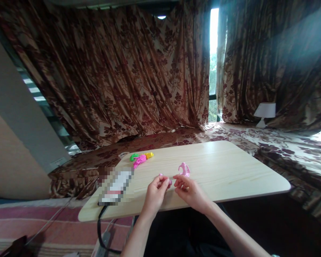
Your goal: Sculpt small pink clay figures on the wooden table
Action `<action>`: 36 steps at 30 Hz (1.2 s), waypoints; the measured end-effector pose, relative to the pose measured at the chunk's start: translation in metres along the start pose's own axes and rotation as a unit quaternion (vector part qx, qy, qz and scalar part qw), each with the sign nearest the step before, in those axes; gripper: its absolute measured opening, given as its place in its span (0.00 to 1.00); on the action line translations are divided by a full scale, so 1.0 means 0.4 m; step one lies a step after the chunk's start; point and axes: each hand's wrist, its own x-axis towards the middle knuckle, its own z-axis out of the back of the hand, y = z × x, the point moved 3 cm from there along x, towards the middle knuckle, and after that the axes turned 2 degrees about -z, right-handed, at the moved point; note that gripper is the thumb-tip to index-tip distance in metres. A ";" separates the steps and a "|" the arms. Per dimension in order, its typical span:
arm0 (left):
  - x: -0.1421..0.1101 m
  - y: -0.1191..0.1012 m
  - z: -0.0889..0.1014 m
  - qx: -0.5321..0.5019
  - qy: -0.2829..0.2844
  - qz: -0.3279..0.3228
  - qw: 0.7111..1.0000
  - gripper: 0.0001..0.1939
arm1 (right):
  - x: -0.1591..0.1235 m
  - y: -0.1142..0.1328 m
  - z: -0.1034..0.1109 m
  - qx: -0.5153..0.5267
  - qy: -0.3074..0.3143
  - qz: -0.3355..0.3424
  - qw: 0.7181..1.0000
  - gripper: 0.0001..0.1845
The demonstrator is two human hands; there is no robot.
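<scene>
My left hand [157,189] is closed with its fingers pinched around a small pinkish-purple piece [170,182], whose end sticks out at the fingertips. Another bit of pink shows just above its knuckles. Close by on the right, my right hand [188,189] has loosely curled fingers, with a small gap between the tips and nothing clearly visible in them. Just behind its fingers, a light pink curved plastic piece [185,169] stands on the pale wooden tabletop [216,171]. The fingers partly cover its lower part, and contact cannot be made out.
At the table's far left lie bright pink [139,160], green [134,157] and yellow [149,155] plastic pieces. A blurred flat object [116,187] with a black strap [99,225] rests at the left edge. Beyond the table, a white lamp [265,111] stands before patterned curtains [149,71].
</scene>
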 end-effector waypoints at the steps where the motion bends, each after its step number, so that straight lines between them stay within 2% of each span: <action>1: 0.013 0.001 -0.027 -0.036 0.002 0.003 0.999 0.12 | 0.000 0.001 0.001 0.012 -0.003 -0.001 1.000 0.18; 4: 0.029 0.001 -0.073 -0.058 -0.001 -0.011 0.998 0.12 | -0.001 0.007 0.008 0.032 -0.012 -0.010 0.999 0.15; 8: 0.011 -0.009 -0.078 -0.039 0.003 -0.030 0.999 0.13 | 0.001 0.018 0.015 0.045 -0.023 -0.026 0.998 0.06; 17: -0.008 -0.021 -0.077 -0.099 0.042 -0.031 0.994 0.16 | 0.000 0.017 0.024 0.035 -0.045 -0.045 0.997 0.12; 22: -0.008 -0.023 -0.077 -0.082 0.031 -0.043 0.995 0.12 | -0.003 0.001 0.014 0.065 -0.027 -0.055 0.996 0.11; 26: -0.006 -0.022 -0.075 -0.066 0.015 -0.030 0.997 0.14 | -0.004 0.000 0.009 0.099 -0.043 -0.052 0.993 0.14; 29: -0.009 -0.028 -0.074 -0.048 0.024 -0.035 0.998 0.15 | -0.001 0.004 0.009 0.110 -0.034 -0.049 0.992 0.10; 36: -0.013 -0.048 -0.072 -0.016 0.042 -0.047 0.998 0.15 | -0.003 0.014 0.023 0.047 -0.045 -0.040 0.997 0.13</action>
